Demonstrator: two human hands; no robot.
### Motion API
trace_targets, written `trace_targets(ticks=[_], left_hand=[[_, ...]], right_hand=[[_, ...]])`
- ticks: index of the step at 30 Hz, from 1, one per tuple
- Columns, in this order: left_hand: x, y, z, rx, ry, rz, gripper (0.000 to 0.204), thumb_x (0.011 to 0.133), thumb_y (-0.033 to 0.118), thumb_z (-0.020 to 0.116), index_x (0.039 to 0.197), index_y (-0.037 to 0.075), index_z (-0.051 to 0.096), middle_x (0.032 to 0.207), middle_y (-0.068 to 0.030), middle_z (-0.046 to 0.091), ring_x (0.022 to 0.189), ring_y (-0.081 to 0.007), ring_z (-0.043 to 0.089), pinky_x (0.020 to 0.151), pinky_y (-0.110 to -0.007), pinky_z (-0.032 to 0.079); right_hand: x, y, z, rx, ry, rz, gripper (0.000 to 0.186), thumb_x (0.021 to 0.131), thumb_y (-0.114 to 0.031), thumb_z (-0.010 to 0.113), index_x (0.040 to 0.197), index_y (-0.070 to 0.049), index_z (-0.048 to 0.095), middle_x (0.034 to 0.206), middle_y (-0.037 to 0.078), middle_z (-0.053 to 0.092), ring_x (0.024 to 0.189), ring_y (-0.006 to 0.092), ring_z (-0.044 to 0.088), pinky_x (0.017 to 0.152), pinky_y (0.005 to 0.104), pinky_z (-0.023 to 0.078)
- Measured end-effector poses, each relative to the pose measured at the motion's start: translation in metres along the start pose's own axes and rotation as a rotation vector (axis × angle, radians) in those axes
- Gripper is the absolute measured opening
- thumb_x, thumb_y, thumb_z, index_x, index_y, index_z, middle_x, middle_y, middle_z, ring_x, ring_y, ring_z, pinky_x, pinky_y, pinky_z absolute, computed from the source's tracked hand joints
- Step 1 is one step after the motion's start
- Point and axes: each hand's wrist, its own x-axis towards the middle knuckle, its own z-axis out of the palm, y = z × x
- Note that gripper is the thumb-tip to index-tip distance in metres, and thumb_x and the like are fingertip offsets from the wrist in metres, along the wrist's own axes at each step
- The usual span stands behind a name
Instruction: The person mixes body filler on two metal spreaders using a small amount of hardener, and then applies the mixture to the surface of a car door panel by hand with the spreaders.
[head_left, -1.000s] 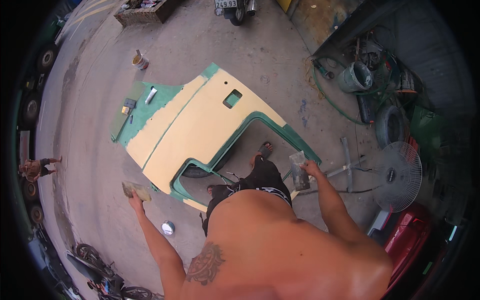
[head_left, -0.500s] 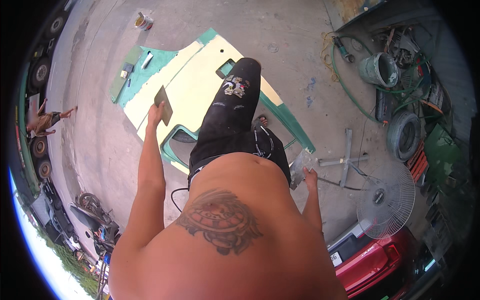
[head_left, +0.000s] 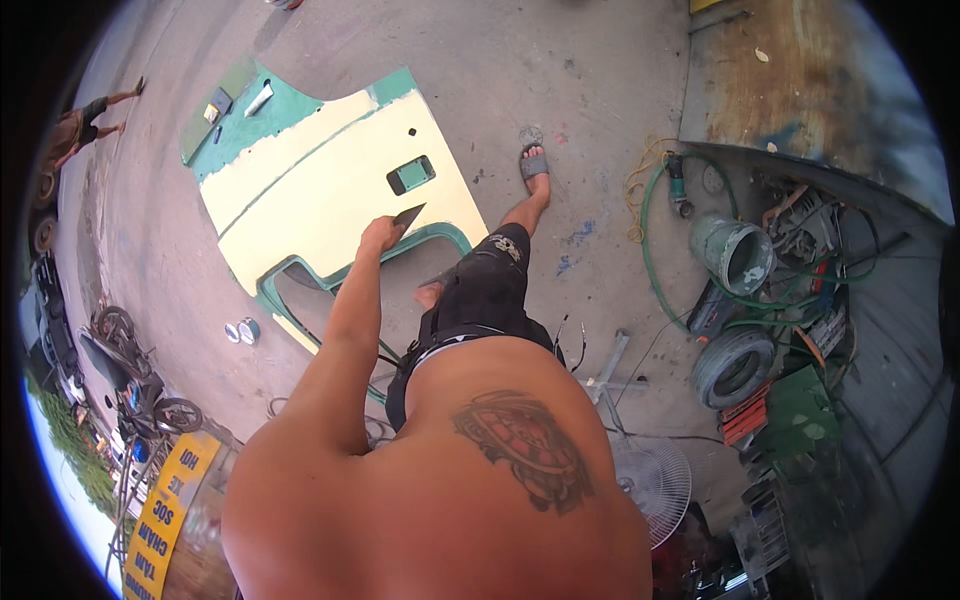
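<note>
My left hand grips a dark flat spreader above a large vehicle body panel, cream with bare green edges, lying on the floor with window cutouts. A white tube and small items rest on its green part. My right hand is out of sight, hidden by my torso. My sandalled foot stands on the concrete to the right of the panel.
A green hose, grinder, bucket, tyre and scrap crowd the right, below a rusty sheet. A fan stands behind me. Parked motorbikes and another person are at the left; round tins sit near the panel.
I have stepped rightward and turned around the panel. My left hand with the spreader has moved toward the panel's middle. My right hand and its spreader have gone out of view.
</note>
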Motion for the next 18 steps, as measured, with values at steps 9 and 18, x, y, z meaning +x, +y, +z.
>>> trace_targets(ticks=[9, 18], left_hand=[[0.054, 0.171, -0.078, -0.264, 0.069, 0.063, 0.041, 0.089, 0.036, 0.056, 0.107, 0.000, 0.065, 0.099, -0.0277, 0.065, 0.096, -0.0420, 0.062, 0.085, -0.047, 0.048], [0.041, 0.247, -0.231, -0.780, 0.559, 0.103, 0.040, 0.090, 0.035, 0.058, 0.101, -0.003, 0.065, 0.084, -0.0264, 0.065, 0.084, -0.0413, 0.063, 0.078, -0.046, 0.047]], right_hand=[[0.103, -0.426, -0.225, -0.392, 0.315, -0.581, 0.038, 0.093, -0.025, 0.060, 0.115, 0.006, 0.059, 0.106, 0.019, 0.066, 0.092, 0.0257, 0.061, 0.086, 0.0365, 0.045], [0.207, -0.758, -0.163, -0.809, -0.029, -0.984, 0.036, 0.090, -0.026, 0.065, 0.104, 0.006, 0.062, 0.097, 0.020, 0.068, 0.086, 0.0272, 0.062, 0.080, 0.0389, 0.047]])
